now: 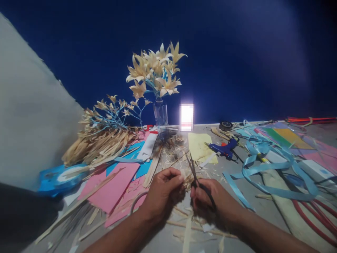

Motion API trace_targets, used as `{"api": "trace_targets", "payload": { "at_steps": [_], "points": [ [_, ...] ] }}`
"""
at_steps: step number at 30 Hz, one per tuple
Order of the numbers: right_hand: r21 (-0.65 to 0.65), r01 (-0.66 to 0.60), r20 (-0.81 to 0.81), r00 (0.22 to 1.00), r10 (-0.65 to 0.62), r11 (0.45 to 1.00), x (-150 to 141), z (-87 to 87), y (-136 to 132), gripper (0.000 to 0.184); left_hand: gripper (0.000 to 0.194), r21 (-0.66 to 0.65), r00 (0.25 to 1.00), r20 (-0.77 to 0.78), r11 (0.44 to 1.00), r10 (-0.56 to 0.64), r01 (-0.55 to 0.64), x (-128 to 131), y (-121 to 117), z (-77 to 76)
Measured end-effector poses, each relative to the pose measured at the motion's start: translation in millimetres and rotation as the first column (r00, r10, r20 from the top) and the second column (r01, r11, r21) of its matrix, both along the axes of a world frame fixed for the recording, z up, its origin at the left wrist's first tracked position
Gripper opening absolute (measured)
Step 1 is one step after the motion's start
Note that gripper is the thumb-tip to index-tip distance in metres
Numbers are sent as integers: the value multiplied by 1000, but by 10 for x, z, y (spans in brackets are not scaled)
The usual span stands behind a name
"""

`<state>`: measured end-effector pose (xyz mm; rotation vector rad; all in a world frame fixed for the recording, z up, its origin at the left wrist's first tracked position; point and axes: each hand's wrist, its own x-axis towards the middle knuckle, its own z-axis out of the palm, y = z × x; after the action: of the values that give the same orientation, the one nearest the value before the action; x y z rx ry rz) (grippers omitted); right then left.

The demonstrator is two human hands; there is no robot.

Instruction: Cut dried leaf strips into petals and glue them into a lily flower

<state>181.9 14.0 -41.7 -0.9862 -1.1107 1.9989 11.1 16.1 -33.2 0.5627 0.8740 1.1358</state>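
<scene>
My right hand (206,196) is closed around the handles of a pair of dark scissors (194,168), whose blades point up and away from me. Just to the left, my left hand (167,184) is closed with thumb and fingertips pressed together. Whatever it pinches is too small or too hidden to make out. Both hands hover close together over dry, straw-coloured scraps (188,181) on the grey surface. A pale strip (187,233) lies below and between the hands.
A clear vase (160,116) of pale flowers (155,70) stands at the back. Dried husks (100,146), pink sheets (113,186) and a blue tape dispenser (61,177) lie left. On the right are a blue glue gun (225,148), yellow paper (198,144) and looped blue ribbon (268,167).
</scene>
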Motion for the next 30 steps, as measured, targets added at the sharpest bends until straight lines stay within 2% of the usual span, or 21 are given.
{"api": "trace_targets", "payload": {
  "at_steps": [4,11,16,21,26,30],
  "points": [
    [38,-124,151,982,117,992,-19,-19,-48,66,30,-7,994,-55,996,90,-90,0,9,57],
    [43,-195,165,969,186,980,7,-83,-60,59,29,30,992,-87,996,89,-87,-7,12,88],
    [-4,-153,219,964,150,988,-31,-62,-63,47,26,52,992,-89,995,91,-87,-7,24,64],
    [10,-130,197,972,125,991,-17,-130,-69,35,26,27,994,-85,998,64,-62,-16,5,65],
    [-24,-101,159,982,104,995,-1,-168,-59,32,28,14,995,-77,998,60,-59,-25,4,67],
    [-49,-33,65,997,36,998,-23,-141,-43,36,33,-30,997,-67,998,47,-49,-22,-5,75]
  ]
}}
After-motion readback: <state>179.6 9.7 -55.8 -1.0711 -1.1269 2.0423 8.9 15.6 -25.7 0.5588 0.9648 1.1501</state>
